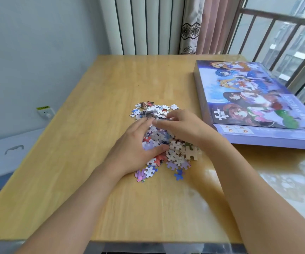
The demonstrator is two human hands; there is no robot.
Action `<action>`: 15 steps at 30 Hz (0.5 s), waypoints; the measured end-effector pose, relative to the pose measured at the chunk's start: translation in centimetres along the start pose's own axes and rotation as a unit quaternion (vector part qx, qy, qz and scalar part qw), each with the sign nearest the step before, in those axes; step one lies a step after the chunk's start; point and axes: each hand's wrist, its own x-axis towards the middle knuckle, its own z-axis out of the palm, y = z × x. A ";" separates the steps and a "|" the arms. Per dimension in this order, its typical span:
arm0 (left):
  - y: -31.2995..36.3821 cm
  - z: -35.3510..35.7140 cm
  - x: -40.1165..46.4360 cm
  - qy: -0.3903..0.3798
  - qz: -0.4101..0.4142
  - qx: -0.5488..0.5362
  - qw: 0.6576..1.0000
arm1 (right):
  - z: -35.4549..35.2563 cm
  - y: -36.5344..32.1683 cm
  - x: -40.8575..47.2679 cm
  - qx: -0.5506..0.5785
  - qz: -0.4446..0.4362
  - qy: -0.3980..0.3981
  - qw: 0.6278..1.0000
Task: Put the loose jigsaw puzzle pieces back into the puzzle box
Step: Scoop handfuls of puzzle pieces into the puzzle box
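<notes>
On the wooden table (85, 110) the left hand (135, 149) rests on the near-left flank of the heap of loose puzzle pieces (163, 142), its fingers fairly straight and spread over the pieces with the thumb pressing in from the near side; it cups rather than grips. Stray pieces lie just nearer than this hand, outside its reach, and a careless sweep would likely leave them behind or push them toward the table edge. The right hand (182, 127) sits on the far-right side of the heap, fingers curled down toward the left hand's fingertips; whether it actually pinches pieces I cannot tell, as that spot is blurred. If both hands lift a squeezed handful, pieces may well spill from the gap beneath them. Right of the right hand, well apart from the heap, lies the puzzle box (254, 99), its lid apparently still closed, so a loaded handful would have nowhere to go.
</notes>
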 end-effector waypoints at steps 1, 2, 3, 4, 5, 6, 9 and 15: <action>0.1 0.1 0.1 -0.001 -0.001 -0.014 1.000 | 0.0 0.0 0.0 0.011 0.010 -0.014 1.000; 0.2 0.2 0.3 0.001 -0.002 -0.025 1.000 | -0.1 -0.1 0.0 0.028 0.019 -0.025 0.999; 0.2 0.3 0.4 0.004 -0.004 -0.034 0.999 | 0.0 -0.1 0.0 0.046 0.026 -0.034 0.998; 0.3 0.3 0.4 0.010 -0.007 -0.042 0.999 | 0.1 -0.3 0.1 0.062 0.033 -0.040 0.997; 0.3 0.3 0.5 0.016 -0.011 -0.049 0.999 | 0.2 -0.4 0.1 0.071 0.037 -0.044 0.996; 0.3 0.3 0.4 0.021 -0.015 -0.056 0.998 | 0.3 -0.6 0.0 0.074 0.039 -0.046 0.995; 0.9 0.2 0.4 0.028 -0.020 -0.088 0.996 | 0.7 -0.9 -0.3 0.069 0.034 -0.053 0.996; 2.2 0.5 0.0 0.035 -0.028 -0.196 0.980 | 1.2 -1.1 -0.7 0.103 0.039 -0.068 0.992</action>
